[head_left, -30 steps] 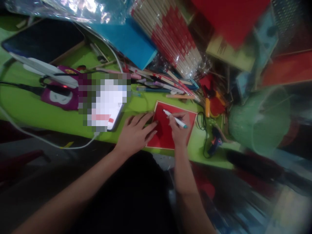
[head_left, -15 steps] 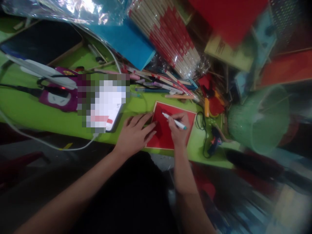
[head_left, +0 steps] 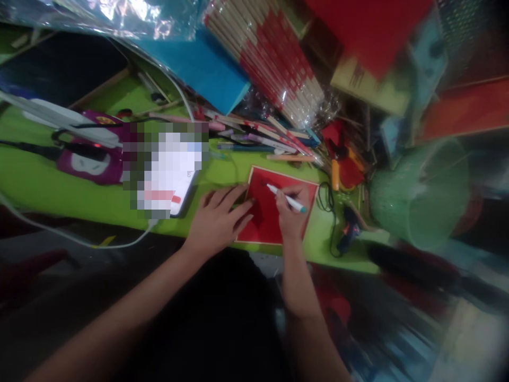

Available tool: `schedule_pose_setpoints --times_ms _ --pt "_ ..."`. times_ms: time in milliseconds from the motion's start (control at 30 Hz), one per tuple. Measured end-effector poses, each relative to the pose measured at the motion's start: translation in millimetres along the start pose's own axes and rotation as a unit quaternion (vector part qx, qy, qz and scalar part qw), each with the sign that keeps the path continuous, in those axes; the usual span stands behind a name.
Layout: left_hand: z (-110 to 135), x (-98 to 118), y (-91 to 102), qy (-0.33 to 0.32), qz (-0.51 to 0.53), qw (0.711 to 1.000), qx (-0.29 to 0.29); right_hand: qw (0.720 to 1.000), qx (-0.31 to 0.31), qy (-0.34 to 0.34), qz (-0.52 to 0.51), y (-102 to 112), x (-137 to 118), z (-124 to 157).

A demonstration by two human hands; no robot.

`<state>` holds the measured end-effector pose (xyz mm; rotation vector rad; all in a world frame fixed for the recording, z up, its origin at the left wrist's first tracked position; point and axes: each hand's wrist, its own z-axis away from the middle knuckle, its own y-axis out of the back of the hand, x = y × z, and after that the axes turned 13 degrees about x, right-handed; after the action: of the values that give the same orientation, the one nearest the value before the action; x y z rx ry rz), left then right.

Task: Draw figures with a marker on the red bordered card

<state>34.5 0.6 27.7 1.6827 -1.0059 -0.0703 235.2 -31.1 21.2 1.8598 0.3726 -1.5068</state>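
Observation:
A square red sheet (head_left: 262, 223) with a pale border lies on the green table (head_left: 222, 175) in front of me. My right hand (head_left: 291, 209) rests over its right half, fingers closed round a white marker pen (head_left: 292, 202) with a teal end. The pen's tip points up and left, close to a small dark mark on the red surface; whether it touches I cannot tell. My left hand (head_left: 218, 217) lies with fingers spread, its fingertips on the sheet's left edge. Left of that hand is a phone (head_left: 169, 175) with a lit screen, partly pixelated, with a white cable plugged in.
Pens and sticks (head_left: 270, 140) lie behind the sheet, with a plastic-wrapped bundle of sticks (head_left: 274, 63) beyond. On the right are a translucent green bin (head_left: 417, 196), a glue gun (head_left: 349, 231) and its black cord. A purple power strip (head_left: 91, 164) sits at the left.
The marker's tip has shifted slightly right along the red sheet, and a short dark mark shows near it. My left hand stays in place. The whole view has slid slightly.

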Motion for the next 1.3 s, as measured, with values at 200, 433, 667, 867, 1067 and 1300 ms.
schedule_pose_setpoints --times_ms 200,433,667,867,1067,1300 --pt "0.4 -0.4 -0.8 -0.003 0.004 1.0 0.007 1.0 0.003 0.006 -0.015 -0.9 0.0 -1.4" --pt "-1.2 0.7 0.9 -0.004 0.0 1.0 0.005 1.0 0.005 0.006 -0.025 1.9 -3.9 0.1" --pt "-0.5 0.5 1.0 0.002 0.007 1.0 -0.004 0.997 -0.068 0.033 -0.013 4.6 -8.3 3.1" --pt "-0.7 0.5 1.1 -0.004 0.006 1.0 0.003 0.996 -0.076 0.04 0.01 4.2 -9.4 2.0" --pt "-0.7 0.1 0.7 -0.011 0.0 1.0 0.01 0.996 -0.083 0.042 0.019 3.9 -8.6 1.5" --pt "-0.9 0.0 1.3 -0.006 0.0 1.0 0.002 0.994 -0.104 0.039 0.016 5.9 -5.8 1.9"
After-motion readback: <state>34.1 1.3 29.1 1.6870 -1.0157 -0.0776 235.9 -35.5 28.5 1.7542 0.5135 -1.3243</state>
